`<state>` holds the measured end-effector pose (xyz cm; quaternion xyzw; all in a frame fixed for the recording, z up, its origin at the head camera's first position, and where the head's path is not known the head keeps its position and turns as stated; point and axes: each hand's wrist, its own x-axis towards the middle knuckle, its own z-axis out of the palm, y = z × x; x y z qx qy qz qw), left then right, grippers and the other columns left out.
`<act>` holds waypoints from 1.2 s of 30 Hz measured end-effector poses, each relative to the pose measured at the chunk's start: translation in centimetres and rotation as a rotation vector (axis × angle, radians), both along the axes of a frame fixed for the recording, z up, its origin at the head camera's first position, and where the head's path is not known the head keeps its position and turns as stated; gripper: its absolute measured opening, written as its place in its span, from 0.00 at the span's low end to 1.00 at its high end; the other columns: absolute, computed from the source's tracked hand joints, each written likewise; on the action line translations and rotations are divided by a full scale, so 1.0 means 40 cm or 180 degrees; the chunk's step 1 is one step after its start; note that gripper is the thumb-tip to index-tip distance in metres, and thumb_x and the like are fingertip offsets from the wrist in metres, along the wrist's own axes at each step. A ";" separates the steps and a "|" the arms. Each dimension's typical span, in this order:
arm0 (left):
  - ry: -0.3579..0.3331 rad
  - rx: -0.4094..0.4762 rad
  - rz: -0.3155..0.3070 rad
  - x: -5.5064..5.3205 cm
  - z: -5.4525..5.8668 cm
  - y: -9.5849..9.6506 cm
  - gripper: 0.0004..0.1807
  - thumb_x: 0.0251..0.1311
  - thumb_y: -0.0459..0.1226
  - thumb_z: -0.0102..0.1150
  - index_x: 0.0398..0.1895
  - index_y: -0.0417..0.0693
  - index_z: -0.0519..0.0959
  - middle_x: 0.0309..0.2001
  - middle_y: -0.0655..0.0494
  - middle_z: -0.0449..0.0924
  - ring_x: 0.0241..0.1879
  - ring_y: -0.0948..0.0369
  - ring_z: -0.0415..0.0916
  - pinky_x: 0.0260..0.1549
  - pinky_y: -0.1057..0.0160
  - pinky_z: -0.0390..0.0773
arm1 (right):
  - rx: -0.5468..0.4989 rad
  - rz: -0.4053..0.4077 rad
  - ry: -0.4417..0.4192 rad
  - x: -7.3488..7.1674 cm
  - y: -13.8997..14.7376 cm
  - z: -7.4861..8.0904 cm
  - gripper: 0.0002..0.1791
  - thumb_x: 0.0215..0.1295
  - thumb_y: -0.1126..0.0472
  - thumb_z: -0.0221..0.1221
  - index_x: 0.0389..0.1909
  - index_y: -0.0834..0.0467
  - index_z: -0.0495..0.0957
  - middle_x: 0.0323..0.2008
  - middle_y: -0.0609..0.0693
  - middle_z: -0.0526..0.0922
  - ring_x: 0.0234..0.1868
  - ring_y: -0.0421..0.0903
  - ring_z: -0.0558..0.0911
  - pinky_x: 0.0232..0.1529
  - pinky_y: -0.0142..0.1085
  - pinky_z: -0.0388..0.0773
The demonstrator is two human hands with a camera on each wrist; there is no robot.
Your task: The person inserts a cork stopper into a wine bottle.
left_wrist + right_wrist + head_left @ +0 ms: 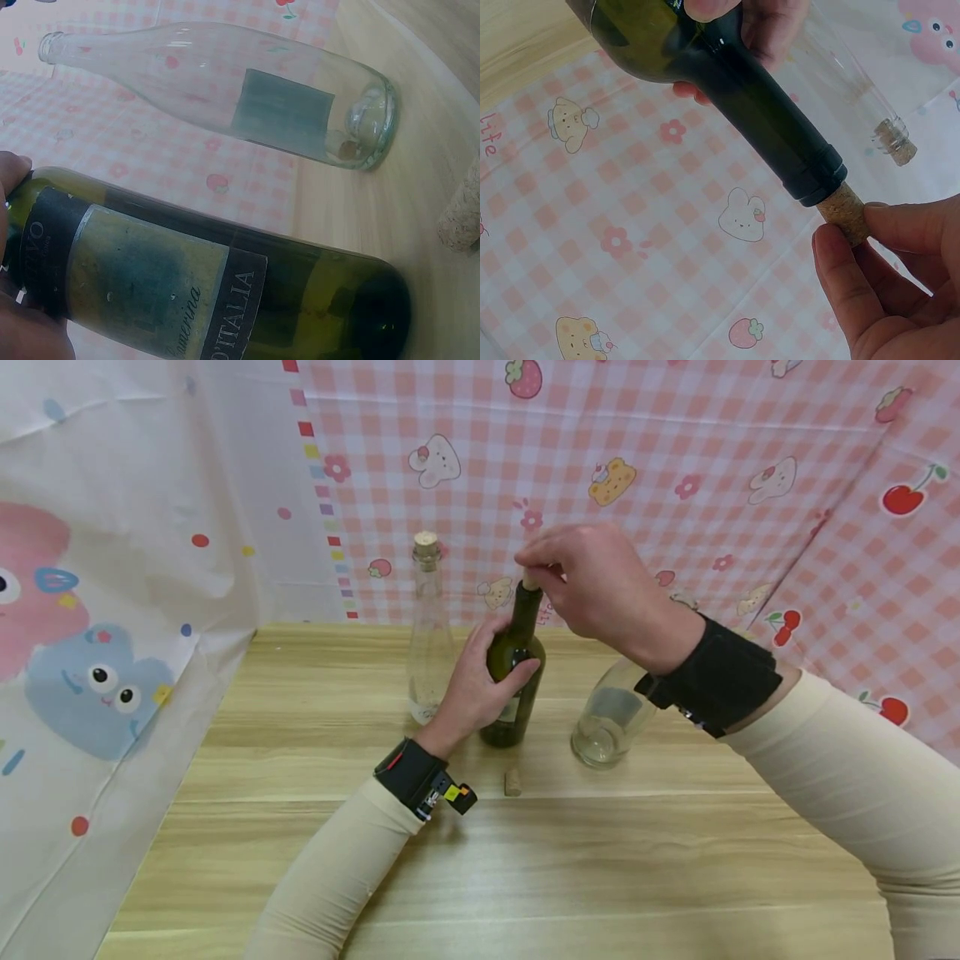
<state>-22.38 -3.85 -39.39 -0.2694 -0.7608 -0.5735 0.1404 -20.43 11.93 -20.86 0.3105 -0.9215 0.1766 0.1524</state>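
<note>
Cork (845, 215) is sticking out of the green bottle (210, 262), the right hand (600, 581) pinching it and the left hand (478, 685) gripping the bottle, so seating or drawing it is apparently underway, the next move calling for steady, straight force.

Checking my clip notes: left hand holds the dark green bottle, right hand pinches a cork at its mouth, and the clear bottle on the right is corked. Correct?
Not quite: the left wrist view shows the clear bottle on the right uncorked. The left hand holds the dark green bottle, and the right hand pinches the cork.
</note>
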 end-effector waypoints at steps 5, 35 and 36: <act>-0.0038 -0.0015 0.0000 0.001 -0.002 -0.001 0.31 0.69 0.42 0.67 0.73 0.52 0.69 0.64 0.52 0.72 0.60 0.55 0.70 0.61 0.52 0.71 | 0.0001 0.0013 0.0006 0.000 0.001 -0.002 0.14 0.75 0.67 0.60 0.56 0.63 0.86 0.53 0.58 0.89 0.54 0.53 0.89 0.53 0.47 0.87; -0.0019 0.0032 -0.0017 0.002 -0.005 0.002 0.33 0.69 0.41 0.68 0.74 0.54 0.68 0.67 0.52 0.71 0.61 0.55 0.69 0.62 0.52 0.71 | 0.0046 0.0154 0.0148 0.002 0.009 -0.007 0.14 0.75 0.67 0.60 0.56 0.64 0.86 0.53 0.60 0.89 0.55 0.55 0.88 0.54 0.48 0.86; -0.0035 0.0019 -0.0006 0.003 -0.005 0.002 0.33 0.69 0.41 0.67 0.74 0.53 0.68 0.67 0.52 0.71 0.61 0.55 0.69 0.61 0.52 0.71 | 0.0064 0.0150 0.0123 0.002 0.010 -0.005 0.14 0.75 0.67 0.60 0.56 0.64 0.86 0.54 0.60 0.89 0.55 0.55 0.88 0.54 0.48 0.86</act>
